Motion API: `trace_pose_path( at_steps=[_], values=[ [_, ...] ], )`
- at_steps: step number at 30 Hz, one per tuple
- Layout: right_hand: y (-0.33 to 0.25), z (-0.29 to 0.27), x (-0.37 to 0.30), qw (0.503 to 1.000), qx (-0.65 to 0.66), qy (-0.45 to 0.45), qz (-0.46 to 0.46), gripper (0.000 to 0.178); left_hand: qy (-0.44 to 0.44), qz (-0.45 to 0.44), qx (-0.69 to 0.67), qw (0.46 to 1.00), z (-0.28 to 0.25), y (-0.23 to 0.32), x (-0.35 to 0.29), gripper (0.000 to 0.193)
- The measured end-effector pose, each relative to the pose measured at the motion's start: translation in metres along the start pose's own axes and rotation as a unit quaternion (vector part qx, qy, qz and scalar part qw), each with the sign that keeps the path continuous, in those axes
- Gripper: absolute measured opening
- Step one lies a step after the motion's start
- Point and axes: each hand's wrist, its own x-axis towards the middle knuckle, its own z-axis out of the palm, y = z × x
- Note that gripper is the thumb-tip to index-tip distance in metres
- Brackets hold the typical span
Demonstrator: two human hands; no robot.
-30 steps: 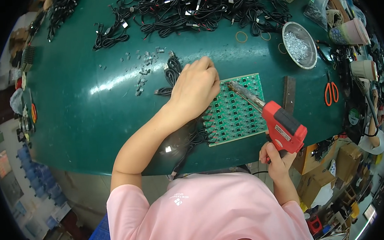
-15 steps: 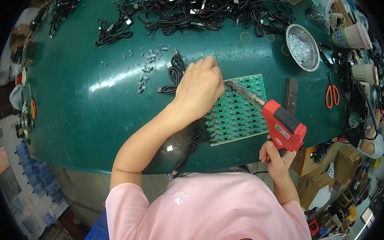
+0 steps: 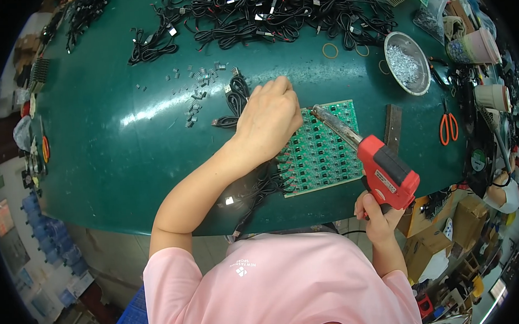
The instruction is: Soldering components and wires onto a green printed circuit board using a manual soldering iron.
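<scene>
My left hand (image 3: 270,117) is closed in a pinch at the upper left corner of a green circuit board panel (image 3: 323,153). A looped black USB cable (image 3: 237,98) runs in under this hand; its gripped end and my fingertips are hidden. My right hand (image 3: 379,213) is wrapped round the handle of a red and black soldering gun (image 3: 389,173). The gun's metal tip (image 3: 316,111) points up and left, over the panel's top edge, a little right of my left fingers. Several black cables (image 3: 264,188) are joined to the panel's left edge and trail toward the table's front.
Small metal springs or clips (image 3: 200,86) lie scattered left of the looped cable. A large heap of black cables (image 3: 263,15) covers the table's far side. On the right are a metal bowl (image 3: 423,86) of silvery bits, a dark bar (image 3: 393,125) and orange-handled scissors (image 3: 448,128).
The soldering gun and my right hand have shifted slightly right and toward me, and the tip has drawn a little away from my left fingers. My left hand has hardly moved.
</scene>
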Motion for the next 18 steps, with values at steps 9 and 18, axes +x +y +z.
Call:
trace_pose_path(
  at_steps=[9, 18],
  values=[
    [0.008, 0.001, 0.000, 1.000, -0.004, 0.007, -0.025, 0.038, -0.013, 0.011, -0.025, 1.000, -0.008, 0.003, 0.000, 0.009],
    [0.016, 0.005, -0.003, 0.998, 0.051, 0.034, -0.015, 0.039, -0.024, 0.049, -0.065, 0.996, -0.013, -0.004, 0.002, 0.010]
  ],
)
